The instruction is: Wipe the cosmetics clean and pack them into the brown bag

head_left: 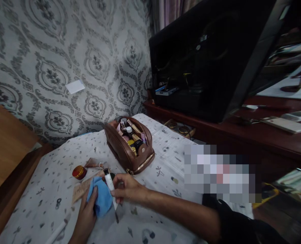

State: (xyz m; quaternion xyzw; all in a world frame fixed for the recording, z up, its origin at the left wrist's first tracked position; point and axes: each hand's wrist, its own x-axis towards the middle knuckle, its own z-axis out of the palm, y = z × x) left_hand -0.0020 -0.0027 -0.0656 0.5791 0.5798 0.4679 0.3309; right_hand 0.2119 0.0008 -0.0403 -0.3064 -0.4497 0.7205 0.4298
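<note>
My left hand (89, 206) is closed around a crumpled blue cloth (103, 196). Beside it, my right hand (127, 188) pinches a slim white tube (109, 181) with a black upper end, held nearly upright against the cloth. A thin, dark-tipped end shows below my right fingers; whether it belongs to the tube, I cannot tell. Just beyond both hands stands an open brown makeup bag (130, 162), filled with several bottles and cosmetics. A small amber jar (79, 172), a pinkish-brown tube (94, 163) and a flat tan piece (80, 190) lie near my left hand.
A white stick with a brownish tip (57, 232) lies at the near left of the patterned sheet (165, 183). Wooden furniture (10, 149) borders the left side. At the right, a large black television (191, 67) stands on a dark red cabinet (275, 135).
</note>
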